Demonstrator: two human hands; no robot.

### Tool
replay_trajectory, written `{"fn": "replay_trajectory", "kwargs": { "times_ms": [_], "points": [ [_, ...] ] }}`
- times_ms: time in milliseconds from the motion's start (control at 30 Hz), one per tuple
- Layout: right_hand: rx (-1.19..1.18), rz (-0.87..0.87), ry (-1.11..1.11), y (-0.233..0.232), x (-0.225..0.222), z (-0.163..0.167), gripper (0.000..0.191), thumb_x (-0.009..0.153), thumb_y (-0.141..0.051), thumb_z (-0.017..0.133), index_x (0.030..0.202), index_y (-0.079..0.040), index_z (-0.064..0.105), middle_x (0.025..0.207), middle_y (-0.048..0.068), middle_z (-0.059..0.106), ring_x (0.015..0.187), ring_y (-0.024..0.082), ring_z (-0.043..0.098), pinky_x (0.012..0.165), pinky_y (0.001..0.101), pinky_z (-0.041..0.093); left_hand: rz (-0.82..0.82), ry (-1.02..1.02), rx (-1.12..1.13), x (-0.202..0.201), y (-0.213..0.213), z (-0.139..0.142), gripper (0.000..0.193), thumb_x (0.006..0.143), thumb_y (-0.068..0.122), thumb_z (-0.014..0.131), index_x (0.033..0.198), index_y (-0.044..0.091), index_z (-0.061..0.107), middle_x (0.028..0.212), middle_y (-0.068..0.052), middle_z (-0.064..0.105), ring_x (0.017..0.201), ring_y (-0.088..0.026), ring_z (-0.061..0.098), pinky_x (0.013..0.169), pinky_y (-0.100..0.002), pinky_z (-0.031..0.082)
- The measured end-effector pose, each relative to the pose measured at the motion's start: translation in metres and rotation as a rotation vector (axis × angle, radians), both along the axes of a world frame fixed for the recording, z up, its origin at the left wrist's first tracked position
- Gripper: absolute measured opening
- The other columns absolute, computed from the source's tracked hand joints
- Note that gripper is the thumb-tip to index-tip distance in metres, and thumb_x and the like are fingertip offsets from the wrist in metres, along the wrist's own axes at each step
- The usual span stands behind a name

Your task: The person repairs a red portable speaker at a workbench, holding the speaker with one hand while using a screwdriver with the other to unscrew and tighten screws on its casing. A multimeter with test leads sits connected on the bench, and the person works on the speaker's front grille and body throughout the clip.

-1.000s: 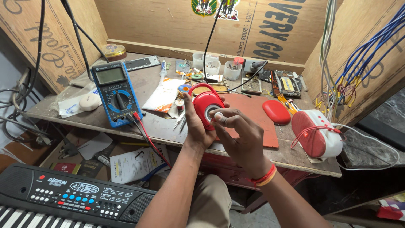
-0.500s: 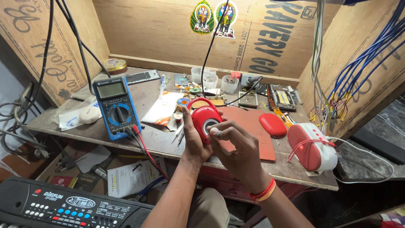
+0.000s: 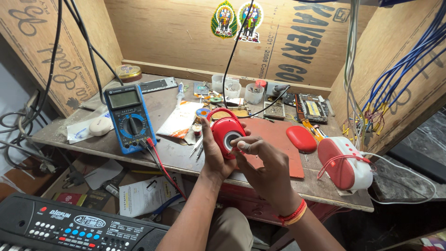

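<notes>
My left hand [image 3: 213,153] holds a small red speaker shell [image 3: 226,132] upright above the workbench, with its round grey opening facing me. My right hand [image 3: 265,162] has its fingertips pinched at that opening, touching the rim; whether they hold a small part I cannot tell. A red strap loops over the top of the shell. A separate red oval cover [image 3: 301,138] lies on the red mat [image 3: 274,139] to the right. Further right stands a red and white speaker [image 3: 346,162] with a red cord.
A blue multimeter [image 3: 129,118] with red and black leads lies at left. Circuit boards [image 3: 313,106], small cups [image 3: 232,86] and tools crowd the back of the wooden bench [image 3: 167,153]. A black keyboard [image 3: 69,225] sits at lower left. Wires hang along the right wall.
The view has shifted slightly; my hands and the red shell stay at about the same spot. My right fingers keep working at the round opening.
</notes>
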State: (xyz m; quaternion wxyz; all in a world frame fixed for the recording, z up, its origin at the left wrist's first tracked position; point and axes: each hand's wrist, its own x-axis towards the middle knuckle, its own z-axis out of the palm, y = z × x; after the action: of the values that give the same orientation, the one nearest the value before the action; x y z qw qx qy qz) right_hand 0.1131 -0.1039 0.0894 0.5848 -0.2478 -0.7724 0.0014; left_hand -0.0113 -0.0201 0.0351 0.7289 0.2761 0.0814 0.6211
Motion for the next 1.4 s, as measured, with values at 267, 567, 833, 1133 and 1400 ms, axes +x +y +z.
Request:
{"fn": "replay_trajectory", "kwargs": {
  "times_ms": [267,567,833,1133,1400],
  "points": [
    [-0.020,-0.109,0.103,0.006,0.001,-0.007,0.030,0.086,-0.001,0.084,0.099,0.000,0.057,0.095,0.011,0.072,0.089,0.017,0.076,0.077,0.0303,0.061,-0.009,-0.002,0.015,0.000,-0.002,0.000,0.104,0.089,0.090,0.032,0.113,-0.006,0.064,0.095,-0.017,0.071,0.084,-0.024,0.072,0.079,-0.038,0.063],
    [-0.120,-0.010,0.421,-0.008,0.016,-0.023,0.036,0.094,0.012,0.073,0.119,-0.001,0.050,0.118,0.017,0.063,0.108,0.026,0.072,0.092,0.0355,0.066,0.004,0.042,0.030,0.005,0.000,-0.002,0.104,0.087,0.090,0.031,0.116,-0.004,0.064,0.096,-0.016,0.071,0.087,-0.025,0.073,0.084,-0.041,0.064],
    [-0.195,0.084,0.500,-0.017,0.021,-0.043,0.038,0.096,0.015,0.065,0.119,-0.002,0.041,0.122,0.021,0.065,0.111,0.031,0.075,0.093,0.0363,0.066,0.010,0.095,0.067,0.008,0.003,-0.006,0.105,0.087,0.090,0.031,0.119,-0.005,0.063,0.097,-0.016,0.072,0.088,-0.025,0.073,0.084,-0.040,0.064],
    [-0.124,0.120,0.421,-0.010,0.014,-0.048,0.036,0.096,0.017,0.065,0.119,0.000,0.043,0.126,0.022,0.061,0.114,0.031,0.073,0.097,0.0382,0.066,-0.014,0.117,0.079,0.010,0.005,-0.008,0.105,0.087,0.090,0.029,0.123,-0.004,0.061,0.099,-0.017,0.071,0.090,-0.026,0.074,0.081,-0.044,0.066],
    [-0.123,0.090,0.385,-0.007,0.012,-0.047,0.035,0.096,0.015,0.067,0.118,-0.001,0.044,0.124,0.021,0.062,0.113,0.029,0.073,0.096,0.0367,0.066,0.009,0.127,0.073,0.010,0.004,-0.007,0.106,0.089,0.089,0.028,0.123,-0.006,0.061,0.100,-0.020,0.071,0.091,-0.028,0.074,0.083,-0.044,0.065]
  ]
}}
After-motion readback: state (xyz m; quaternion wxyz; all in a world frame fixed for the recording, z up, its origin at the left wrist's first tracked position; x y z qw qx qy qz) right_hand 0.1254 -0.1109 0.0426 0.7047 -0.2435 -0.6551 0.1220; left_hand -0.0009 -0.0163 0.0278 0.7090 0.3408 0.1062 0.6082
